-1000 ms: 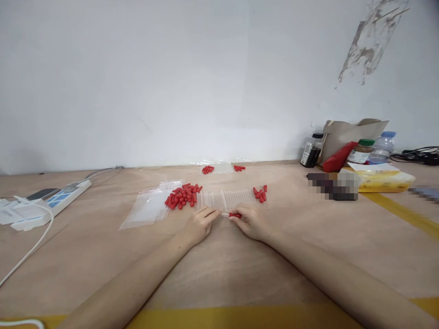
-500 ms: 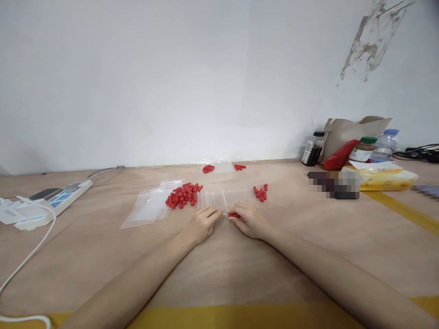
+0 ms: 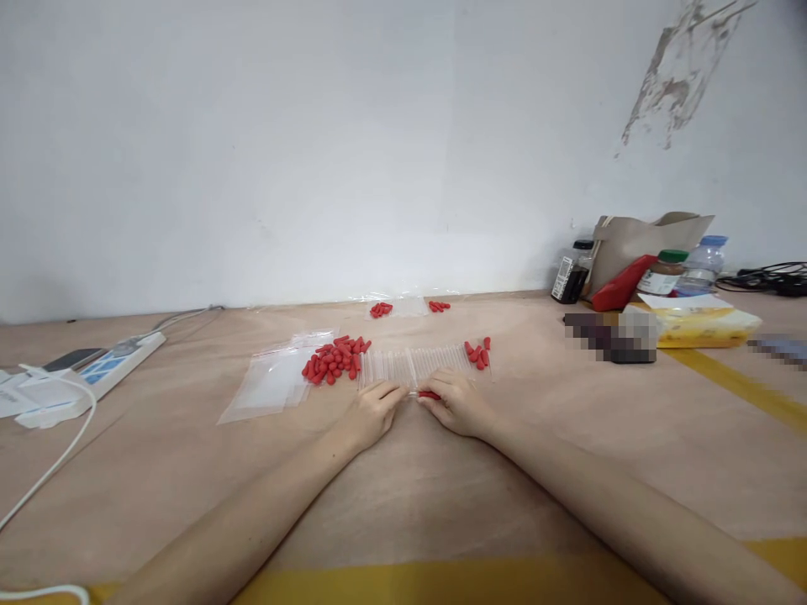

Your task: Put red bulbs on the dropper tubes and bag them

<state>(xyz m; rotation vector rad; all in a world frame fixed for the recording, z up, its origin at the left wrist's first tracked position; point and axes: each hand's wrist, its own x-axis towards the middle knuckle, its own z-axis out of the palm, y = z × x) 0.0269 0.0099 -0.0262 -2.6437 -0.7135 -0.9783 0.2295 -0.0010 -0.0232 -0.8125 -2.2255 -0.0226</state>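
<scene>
Tabletop (image 3: 403, 496) fills my view below wall. Clear bags (image 3: 258, 391) lying flat, left side. Row of clear tubes (image 3: 391, 367) centre, just beyond fingers. Left hand (image 3: 373, 413) and right hand (image 3: 457, 405) almost meeting. Red pile (image 3: 331, 361) at row's left end, smaller red cluster (image 3: 479, 353) at right. Red bulb (image 3: 429, 394) now, pinched by right; clear tube (image 3: 413, 392) pinched by left, between hands. Joined? I can't tell.

Free room across near tabletop (image 3: 409, 496); tubes (image 3: 386, 367) and red pieces (image 3: 334, 360) beyond
</scene>
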